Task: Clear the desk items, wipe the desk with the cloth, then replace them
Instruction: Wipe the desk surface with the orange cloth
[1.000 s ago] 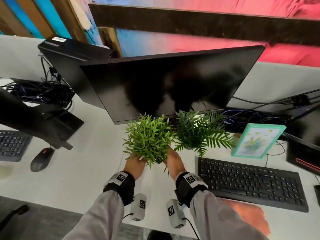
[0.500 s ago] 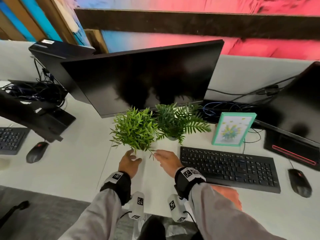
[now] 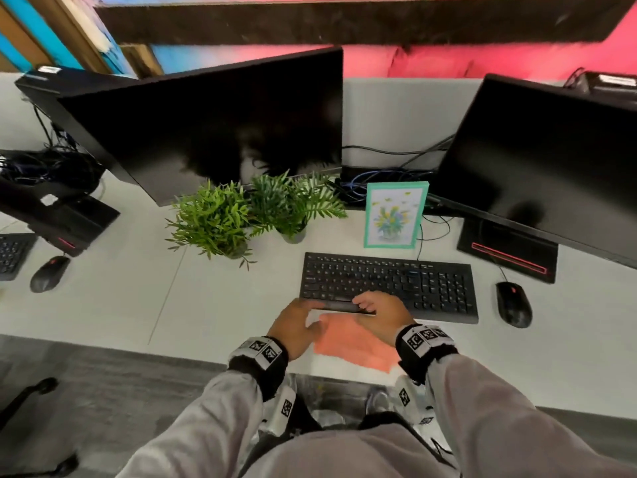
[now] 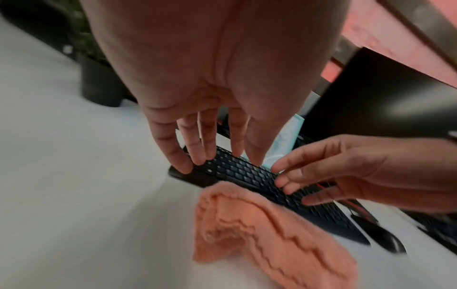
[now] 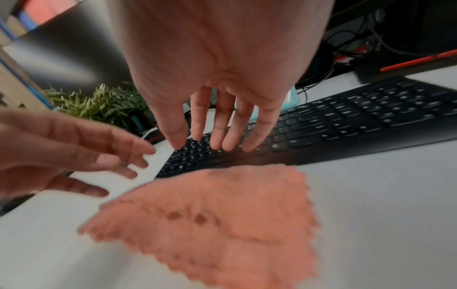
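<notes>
Both hands — left hand (image 3: 295, 325) and right hand (image 3: 382, 313), fingers spread wide, holding nothing — reach over the keyboard's (image 3: 389, 282) near edge (orange cloth (image 3: 355, 343) just before it).

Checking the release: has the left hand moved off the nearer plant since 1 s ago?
Yes. The left hand has moved away from the nearer plant, toward the keyboard and cloth.

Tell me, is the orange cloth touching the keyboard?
Cannot tell. In the head view the cloth lies right before the keyboard, but the right hand hides where they meet; wrist views are blurred.
</notes>
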